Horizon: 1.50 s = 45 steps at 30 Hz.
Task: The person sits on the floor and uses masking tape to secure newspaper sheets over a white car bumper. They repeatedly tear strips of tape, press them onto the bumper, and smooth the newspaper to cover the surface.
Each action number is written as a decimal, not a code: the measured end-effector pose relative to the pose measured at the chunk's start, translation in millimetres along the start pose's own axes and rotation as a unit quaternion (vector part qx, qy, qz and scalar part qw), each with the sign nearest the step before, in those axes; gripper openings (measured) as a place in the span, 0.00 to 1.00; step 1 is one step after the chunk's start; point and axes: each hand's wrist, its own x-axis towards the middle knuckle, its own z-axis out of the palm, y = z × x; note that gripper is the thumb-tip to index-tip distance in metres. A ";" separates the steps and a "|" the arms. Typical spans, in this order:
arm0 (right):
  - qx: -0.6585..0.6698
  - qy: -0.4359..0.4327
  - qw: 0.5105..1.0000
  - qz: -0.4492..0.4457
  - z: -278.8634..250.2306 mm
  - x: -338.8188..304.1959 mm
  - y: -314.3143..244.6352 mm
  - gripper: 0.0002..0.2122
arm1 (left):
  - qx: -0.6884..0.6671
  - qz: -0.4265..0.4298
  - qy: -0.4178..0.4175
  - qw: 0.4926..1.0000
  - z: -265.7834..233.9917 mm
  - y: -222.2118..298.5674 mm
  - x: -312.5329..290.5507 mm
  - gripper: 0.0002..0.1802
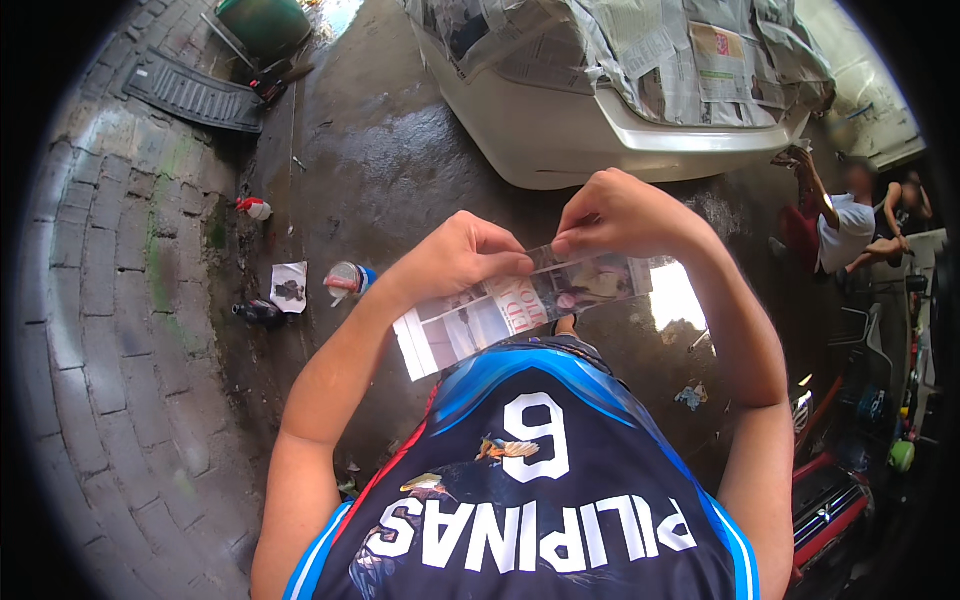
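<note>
A long folded strip of newspaper [575, 295] hangs in front of my torso, tilted so its left end sits lower. My left hand [450, 255] pinches its upper edge between thumb and fingers. Close beside it, my right hand [625, 215] pinches the same edge with thumb and forefinger. Between the fingertips runs a shiny, see-through band that looks like clear tape [543, 259]. Where the band ends behind the fingers is hidden.
Ahead is a white car [560, 150] covered in newspaper sheets [640, 50]. At left on the wet floor stand a tin can [345, 280], a dark bottle [258, 313] and a red-and-white bottle [255, 208]. A brick wall [120, 340] borders the left; people [845, 235] sit at right.
</note>
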 end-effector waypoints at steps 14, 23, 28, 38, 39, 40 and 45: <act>-0.243 0.438 0.864 -0.048 87.0 -11.4 22.9 0.02 | -0.344 0.016 0.207 0.916 42.5 -60.8 -0.6 0.31; 0.005 0.468 0.883 0.032 122.8 -6.6 -11.3 0.22 | -0.317 0.048 0.237 0.917 32.0 -56.1 15.0 0.16; 0.526 0.298 0.793 0.067 108.9 8.7 10.7 0.23 | -0.239 0.045 0.050 0.969 28.5 -52.5 7.0 0.16; 0.648 0.334 0.684 0.032 131.2 26.5 4.8 0.20 | -0.154 0.069 0.156 0.973 31.6 -43.5 -2.1 0.14; 0.680 0.326 0.655 0.036 131.5 28.7 6.9 0.22 | -0.117 0.046 0.164 0.978 30.6 -44.8 -2.8 0.14; 0.680 0.359 0.638 0.043 127.8 28.8 11.4 0.21 | -0.096 0.040 0.165 0.981 29.3 -46.8 -4.7 0.14; 0.603 0.568 0.560 0.013 58.6 6.5 49.6 0.11 | -0.007 -0.010 0.160 0.987 11.8 -58.1 -26.0 0.13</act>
